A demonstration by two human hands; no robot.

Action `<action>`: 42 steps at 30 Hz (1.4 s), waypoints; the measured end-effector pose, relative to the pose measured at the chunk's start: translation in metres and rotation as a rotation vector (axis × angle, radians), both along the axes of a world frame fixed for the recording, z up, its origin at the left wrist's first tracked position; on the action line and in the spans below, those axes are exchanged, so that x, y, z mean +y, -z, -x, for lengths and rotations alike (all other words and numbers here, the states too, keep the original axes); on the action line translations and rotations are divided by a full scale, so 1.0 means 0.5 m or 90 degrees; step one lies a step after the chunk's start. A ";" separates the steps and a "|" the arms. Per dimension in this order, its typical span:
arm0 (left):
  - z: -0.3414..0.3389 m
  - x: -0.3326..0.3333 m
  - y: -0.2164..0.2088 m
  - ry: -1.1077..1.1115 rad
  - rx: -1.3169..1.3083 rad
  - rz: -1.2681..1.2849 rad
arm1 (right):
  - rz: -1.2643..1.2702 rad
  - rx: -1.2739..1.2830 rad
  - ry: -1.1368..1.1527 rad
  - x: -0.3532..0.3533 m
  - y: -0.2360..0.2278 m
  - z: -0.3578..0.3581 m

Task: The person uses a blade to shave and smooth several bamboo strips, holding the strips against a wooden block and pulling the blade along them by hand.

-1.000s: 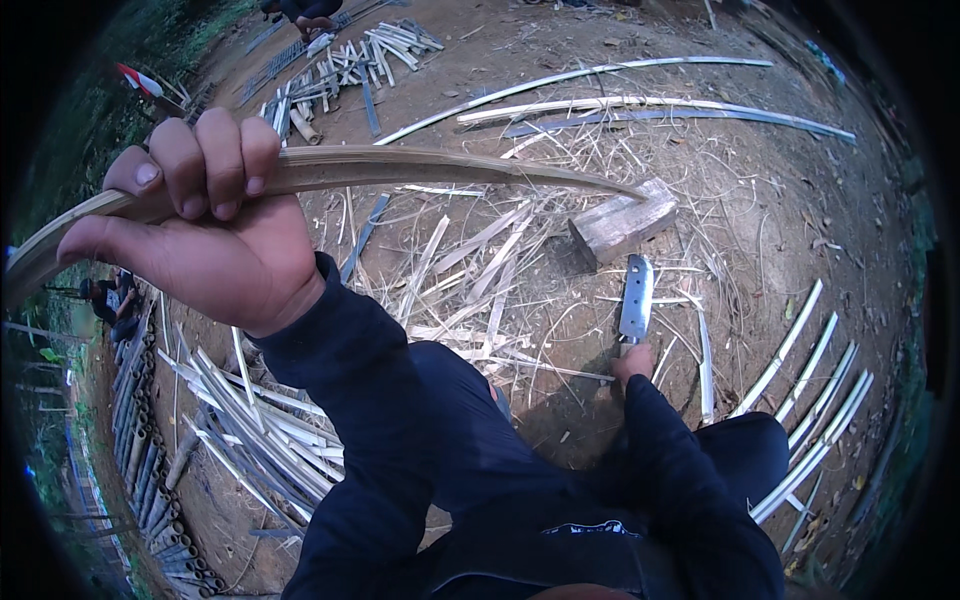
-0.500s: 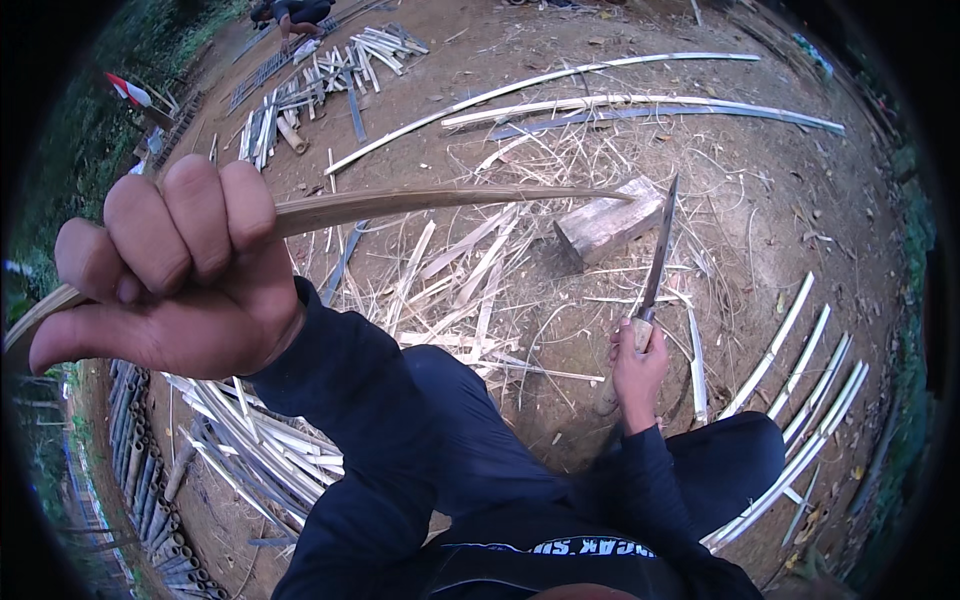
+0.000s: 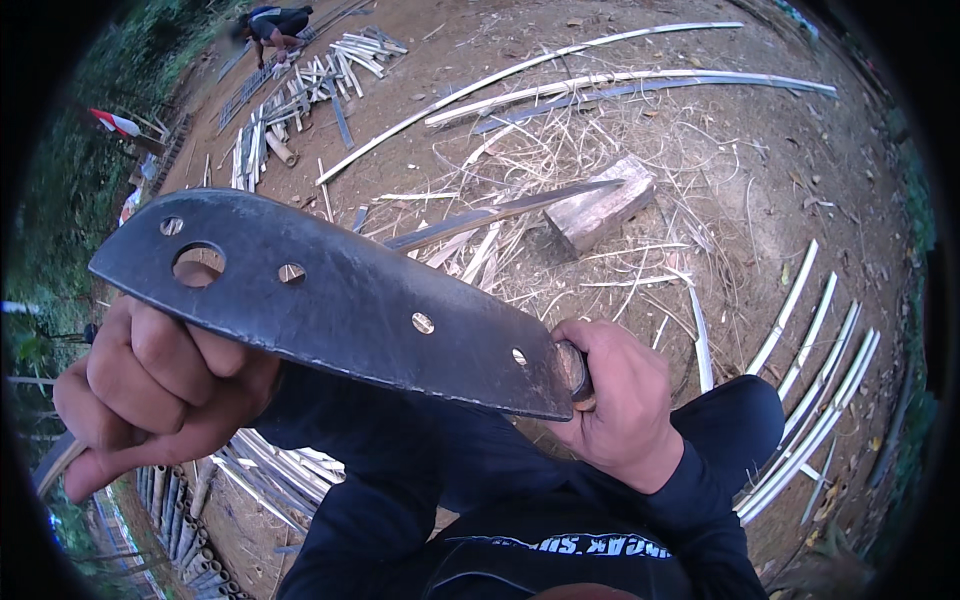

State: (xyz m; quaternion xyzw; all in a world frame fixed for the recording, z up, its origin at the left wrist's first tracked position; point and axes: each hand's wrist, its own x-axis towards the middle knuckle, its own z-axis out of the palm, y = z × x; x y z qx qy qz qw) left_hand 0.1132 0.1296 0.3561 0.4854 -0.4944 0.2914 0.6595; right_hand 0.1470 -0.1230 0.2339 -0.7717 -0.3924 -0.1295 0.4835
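Note:
My right hand [image 3: 625, 405] is wrapped round the wooden handle of a broad, dark machete [image 3: 350, 290]. Several holes pierce its blade, which lies flat to view and slants up to the left. The blade's far part covers the top of my left hand [image 3: 165, 385]; whether they touch I cannot tell. That hand is closed round a long bamboo strip [image 3: 480, 214]. One end of the strip sticks out below my left hand, while the other rests on a squared wooden block [image 3: 603, 205] on the ground. Part of the strip is hidden behind the blade.
Thin shavings [image 3: 560, 150] litter the soil around the block. Split bamboo strips [image 3: 815, 430] lie by my right knee, with more [image 3: 270, 475] on my left. Dark bamboo poles [image 3: 180, 520] are stacked at lower left. Beyond a pile of short pieces [image 3: 290, 100], another person [image 3: 275, 28] bends down.
The machete has risen from beside the block and swung left, across the strip and in front of my left hand. My left hand has dropped lower, and the strip has turned.

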 end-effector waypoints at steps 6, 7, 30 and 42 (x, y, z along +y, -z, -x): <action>0.007 -0.018 -0.003 0.015 0.042 0.024 | 0.062 0.152 0.089 -0.004 0.058 -0.029; 0.006 -0.015 -0.002 0.012 0.039 0.030 | 0.067 0.177 0.096 -0.003 0.064 -0.036; 0.005 -0.041 0.002 0.004 0.039 0.065 | 0.130 0.153 0.187 -0.036 0.123 -0.083; 0.020 -0.014 -0.007 -0.094 0.089 0.051 | 0.081 0.138 0.196 -0.030 0.171 -0.112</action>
